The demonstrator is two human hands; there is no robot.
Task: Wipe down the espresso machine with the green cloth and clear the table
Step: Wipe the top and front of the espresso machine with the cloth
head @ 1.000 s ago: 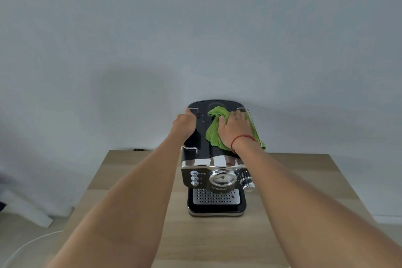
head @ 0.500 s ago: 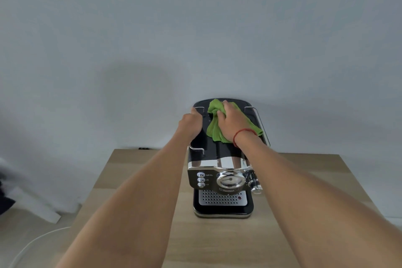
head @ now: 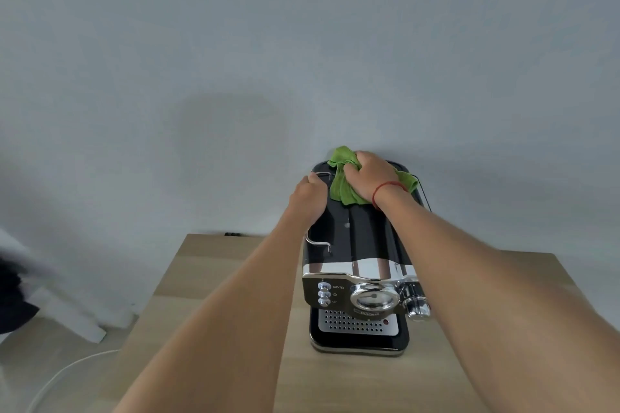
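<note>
On the wooden desk [head: 214, 285], right hand [head: 369, 176] grips the green cloth [head: 342, 189] bunched at the espresso machine [head: 355, 245] top's rear edge; left hand [head: 310, 199] is closed on its left rail.

Plain pale grey-blue wall [head: 302, 43] with a soft shadow on it, light wooden table [head: 208, 278] pushed against it, beige floor [head: 50, 355] at lower left, white cable [head: 67, 370] curving across it, blurred white-and-dark shape [head: 20, 292] at the left edge

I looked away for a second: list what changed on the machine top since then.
The right hand pushed the green cloth from the middle of the espresso machine top to its rear edge. The left hand stayed braced on the left side; the machine stayed on the table.
</note>
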